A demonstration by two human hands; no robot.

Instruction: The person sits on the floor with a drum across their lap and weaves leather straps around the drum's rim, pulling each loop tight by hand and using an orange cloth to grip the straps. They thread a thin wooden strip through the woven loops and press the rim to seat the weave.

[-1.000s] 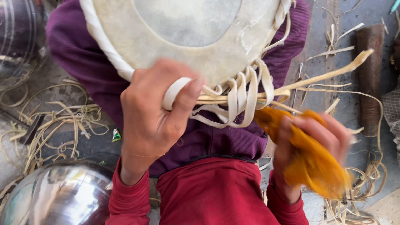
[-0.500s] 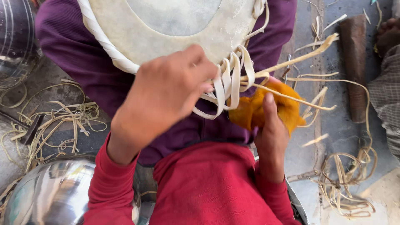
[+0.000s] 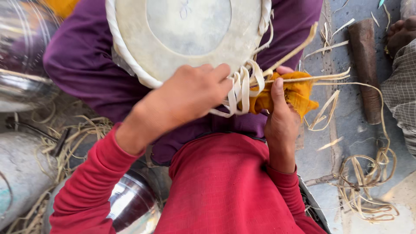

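— Rawhide, pale and stretched; the drum head (image 3: 190, 30) sits on the lap, tipped toward the camera, with its braided rim (image 3: 125, 56) curving down the left side; where are the hands?

— Both are at the near edge of the rim; the left hand (image 3: 186, 97) is curled over the loose lacing straps (image 3: 242, 89), fingers closed round the rim just beside them; the right hand (image 3: 281, 117) is pinching an orange cloth (image 3: 294, 93), thumb up along it, and a long strap (image 3: 303, 79) passes through that cloth.

— Which way does that strap run?

— Its long axis lies nearly level, from the rim out to the right, past the cloth toward the floor (image 3: 342, 130); the right hand is the nearer one to it, wrapped on it through the cloth; the left stays at the rim end.

— Anything else about?

— Strap offcuts (image 3: 368, 190) coiled on the floor to the right; a brown wooden cylinder (image 3: 366, 65) lying well apart beyond them; shiny metal bowls (image 3: 130, 203) down at the left; another person's foot (image 3: 401, 32) at the top right corner.
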